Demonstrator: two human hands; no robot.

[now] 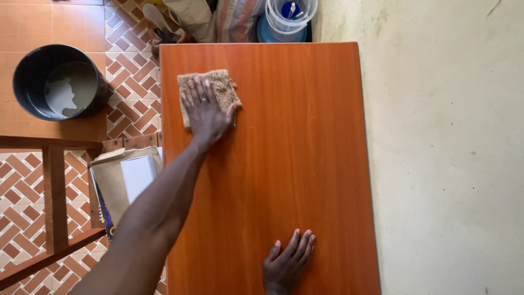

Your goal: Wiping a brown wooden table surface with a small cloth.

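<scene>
Right hand (286, 265), bottom centre of the frame: palm down on the table (305, 142), fingers spread and flat, holding nothing. Left hand (206, 111), upper centre-left: reached out along a bare forearm that enters from the lower left, palm down with fingers extended over a tan cloth (218, 87); the hand presses the cloth flat against the tabletop rather than closing around it, and a ring shows on one finger. The cloth lies near the table's far left corner, its upper and right edges showing past the fingers. The table is an orange-brown wood-grain board that runs from the top of the frame to the bottom edge, with its right side against a pale wall (447, 153). Upper left: a dark bucket (33, 82) stands on the patterned tile floor (131, 82), with a shallow pool of cloudy liquid inside. Lower left: a wooden frame (54, 191) and, just beside the table's edge, a brown envelope (112, 186) with a white box (139, 175) on it. Top centre: a clear plastic tub (289, 16) beyond the table's far end.
</scene>
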